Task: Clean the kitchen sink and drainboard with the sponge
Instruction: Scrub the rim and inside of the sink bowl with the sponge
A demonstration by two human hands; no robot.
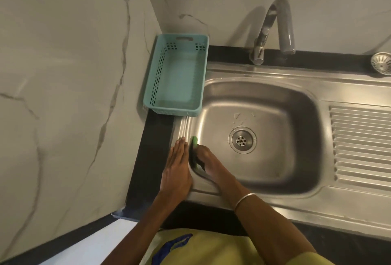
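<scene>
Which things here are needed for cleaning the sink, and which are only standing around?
Part of the job:
- sponge, held by the right hand against the basin's left wall
- sink
- drainboard
- left hand, flat on the rim

Just lying about:
- teal basket, empty
- faucet
- loose strainer on the counter

We have one view only, from the head camera, looking steeply down and forward over the worktop (148, 159). It sits close above the sink (264, 99), with the tap (273, 29) at the far edge, the wall corner left, and the drainboard (359, 142) cut off right.
</scene>
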